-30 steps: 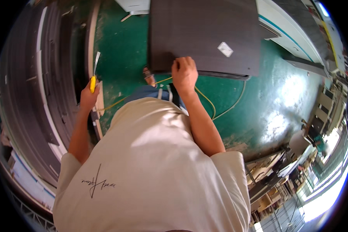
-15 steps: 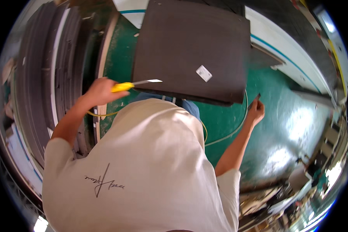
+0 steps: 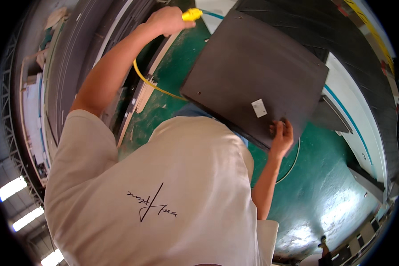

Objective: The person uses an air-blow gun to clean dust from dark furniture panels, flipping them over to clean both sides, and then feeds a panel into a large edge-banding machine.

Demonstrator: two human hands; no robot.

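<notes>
Gripping a yellow-handled tool [image 3: 192, 14], the left hand [image 3: 166, 21] reaches out left of the far-left corner of the dark panel [image 3: 252, 62], fingers wrapped round the handle. The right hand [image 3: 282, 136], fingers partly curled, is over the panel's near-right part, just beside a white label [image 3: 259, 108]; whether it pinches anything I cannot tell. The panel lies broad face up before the person, above the green floor [image 3: 323, 173].

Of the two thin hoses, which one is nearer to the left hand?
The yellow hose, left of the dark panel. The pale hose is nearer the right hand, curving over the green floor.
</notes>
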